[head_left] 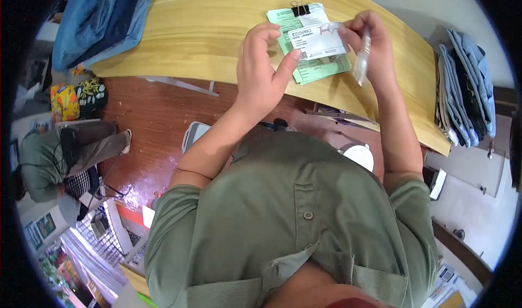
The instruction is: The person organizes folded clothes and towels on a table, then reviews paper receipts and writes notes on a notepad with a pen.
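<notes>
A white printed card headed "ECOPRO" with handwriting on it is held above green paper slips. My right hand grips the card's right edge between its fingers. A slim, whitish translucent object also lies along that hand's fingers; its kind is unclear. At the card's left side, my left hand has thumb and fingers apart, the thumb tip at the lower left corner. A black binder clip sits at the top of the green slips and a white slip.
The wooden table has folded jeans at its left end and a stack of folded trousers at its right. A person bends down at the left. A white round stool-like top stands below the table edge.
</notes>
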Available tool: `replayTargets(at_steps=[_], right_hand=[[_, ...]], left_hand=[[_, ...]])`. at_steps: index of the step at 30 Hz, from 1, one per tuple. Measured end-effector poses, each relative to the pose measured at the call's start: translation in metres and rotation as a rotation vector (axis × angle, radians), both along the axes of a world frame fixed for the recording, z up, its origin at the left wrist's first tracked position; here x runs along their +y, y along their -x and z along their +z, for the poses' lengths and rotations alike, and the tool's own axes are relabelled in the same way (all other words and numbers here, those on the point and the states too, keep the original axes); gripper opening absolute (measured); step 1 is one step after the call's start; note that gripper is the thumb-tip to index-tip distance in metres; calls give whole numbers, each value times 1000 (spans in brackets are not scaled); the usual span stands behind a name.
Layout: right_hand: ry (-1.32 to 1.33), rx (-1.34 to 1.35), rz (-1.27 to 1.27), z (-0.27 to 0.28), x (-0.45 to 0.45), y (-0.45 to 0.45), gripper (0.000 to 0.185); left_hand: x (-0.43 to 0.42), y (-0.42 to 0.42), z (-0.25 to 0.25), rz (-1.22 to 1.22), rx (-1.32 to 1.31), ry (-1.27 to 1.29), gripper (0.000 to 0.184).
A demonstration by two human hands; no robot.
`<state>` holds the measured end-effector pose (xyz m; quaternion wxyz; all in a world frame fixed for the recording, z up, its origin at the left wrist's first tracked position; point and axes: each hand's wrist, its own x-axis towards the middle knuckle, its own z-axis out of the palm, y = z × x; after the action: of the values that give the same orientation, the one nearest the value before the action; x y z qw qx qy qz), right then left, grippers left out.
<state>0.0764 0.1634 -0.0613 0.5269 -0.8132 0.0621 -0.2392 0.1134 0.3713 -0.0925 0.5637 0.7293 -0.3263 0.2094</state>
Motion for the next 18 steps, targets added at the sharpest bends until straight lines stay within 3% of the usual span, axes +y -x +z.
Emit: replayTargets(at_steps=[1, 2, 5, 6, 8, 9, 10, 11, 12, 13, 16, 18], right_hand=[[30, 80, 40, -5, -7, -7, 19], [39, 88, 29, -7, -11, -12, 19], [-74, 148, 138, -20, -14, -23, 18], [-74, 160, 134, -21, -14, -23, 18], [257, 96, -159, -14, -12, -20, 17], [163, -103, -96, -7, -12, -16, 24], [165, -90, -103, -1, -3, -10, 24], [-16, -90, -43, 7, 14, -5, 31], [-197, -90, 14, 9, 26, -4, 39], [-176, 27, -33, -1, 30, -4, 54], [-417, 96, -48, -20, 27, -8, 24], [-341, 78, 4, -11, 27, -10, 15]], left_hand=[[7, -5, -3, -42, -77, -220, 33], [6, -5, -2, -54, -70, -210, 33], [6, -4, 2, -194, -250, -759, 46], [6, -4, 1, -201, -240, -757, 46], [6, -3, -2, -245, -233, -717, 44], [5, -4, -2, -254, -227, -714, 44], [4, -4, -1, -254, -223, -700, 45], [4, -4, -1, -255, -218, -685, 46], [4, -4, 0, -270, -209, -681, 46], [3, -5, 0, -273, -200, -686, 46], [4, -8, -2, -285, -172, -671, 46], [4, -10, -3, -288, -151, -659, 46]])
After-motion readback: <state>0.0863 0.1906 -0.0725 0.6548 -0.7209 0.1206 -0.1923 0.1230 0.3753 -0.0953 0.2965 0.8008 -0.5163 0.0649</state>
